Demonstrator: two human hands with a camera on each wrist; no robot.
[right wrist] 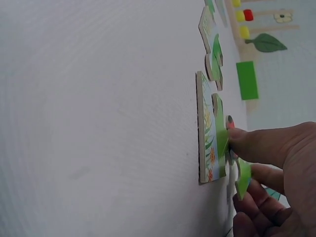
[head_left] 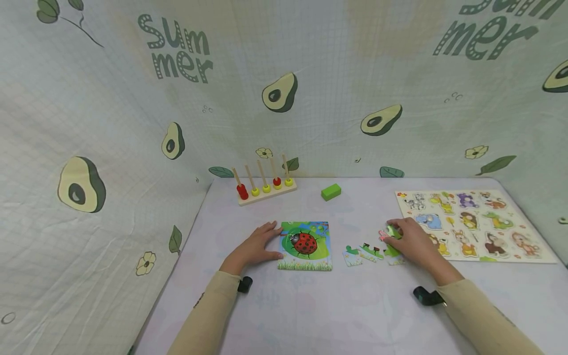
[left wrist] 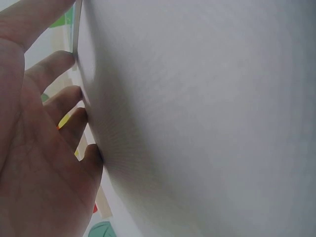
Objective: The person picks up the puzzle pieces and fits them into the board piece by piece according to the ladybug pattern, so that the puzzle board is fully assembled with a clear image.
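A square ladybug puzzle (head_left: 323, 246) lies flat, and my left hand (head_left: 258, 245) rests at its left side with fingers spread, the thumb and a fingertip right at its edge. The left wrist view shows the same left hand (left wrist: 49, 133), its fingertips down on the table. To the right, my right hand (head_left: 414, 241) pinches a small green puzzle piece (right wrist: 243, 178) between thumb and fingers, partly hidden by them. Under and beside these fingers lie loose puzzle pieces, among them a grass-edged piece (right wrist: 209, 140) and two others, a left piece (head_left: 352, 257) and a middle piece (head_left: 370, 253).
Behind the puzzle stand a wooden peg counter (head_left: 266, 192) with red and yellow beads and a green block (head_left: 331, 192). An animal puzzle board (head_left: 510, 254) lies at the right. A printed cloth (head_left: 328, 54) hangs behind the white table (head_left: 301, 315).
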